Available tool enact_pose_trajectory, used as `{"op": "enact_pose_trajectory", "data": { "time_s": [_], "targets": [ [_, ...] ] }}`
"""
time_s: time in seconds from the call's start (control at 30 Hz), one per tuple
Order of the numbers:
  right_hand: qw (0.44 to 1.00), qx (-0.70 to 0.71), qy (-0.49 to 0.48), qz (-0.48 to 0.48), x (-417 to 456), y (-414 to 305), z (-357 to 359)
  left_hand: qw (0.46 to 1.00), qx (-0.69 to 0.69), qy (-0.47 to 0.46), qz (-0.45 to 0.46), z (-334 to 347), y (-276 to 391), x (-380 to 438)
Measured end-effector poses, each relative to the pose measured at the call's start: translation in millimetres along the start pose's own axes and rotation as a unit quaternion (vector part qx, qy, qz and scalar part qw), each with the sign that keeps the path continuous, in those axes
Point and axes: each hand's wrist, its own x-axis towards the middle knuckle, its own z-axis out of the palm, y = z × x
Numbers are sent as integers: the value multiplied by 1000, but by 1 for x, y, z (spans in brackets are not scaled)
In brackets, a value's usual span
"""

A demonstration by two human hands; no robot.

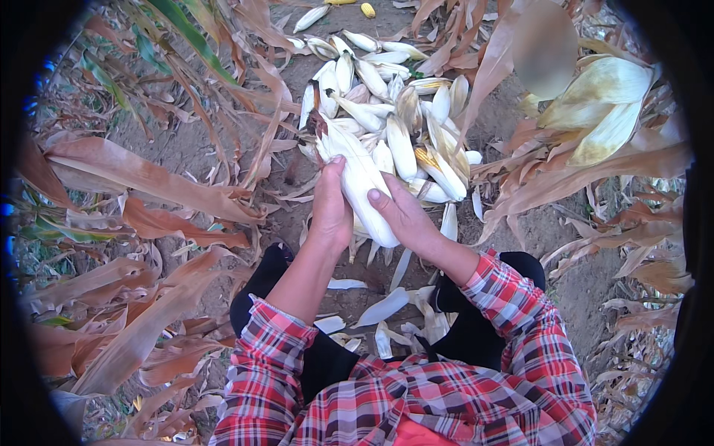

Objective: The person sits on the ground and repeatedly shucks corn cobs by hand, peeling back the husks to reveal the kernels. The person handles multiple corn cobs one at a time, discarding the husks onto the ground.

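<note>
An ear of corn in its pale husk is held up between both hands, its dark silk end tilted away to the upper left. My left hand grips its left side, the thumb near the silk end. Around the lower right side is my right hand, thumb lying across the husk. Just beyond the hands a heap of corn ears lies on the soil, most still in their husks. One partly opened ear in the heap shows yellow kernels.
Dry corn leaves lean in from the left, and more dry leaves from the right. Loose husk pieces litter the ground between my legs. A bare yellow cob lies at the far end. A blurred round patch covers the upper right.
</note>
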Motion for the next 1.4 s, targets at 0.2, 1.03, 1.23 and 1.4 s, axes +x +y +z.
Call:
{"op": "enact_pose_trajectory", "data": {
  "time_s": [0.2, 1.03, 1.23, 1.4],
  "targets": [
    [994, 4, 109, -5, 1, 1, -5, 997, 46, -42, -54, 5, -16, -18],
    [914, -200, -354, 8, -27, -8, -41, 994, -48, -22, -99, -12, 20, 0],
    [994, -53, -83, 47, -6, -10, -19, 994, 66, -64, -64, -12, -8, -10],
    [995, -96, 0, -14, -4, 9, -13, 997, 40, -35, -58, -11, -17, -7]
  ]
}}
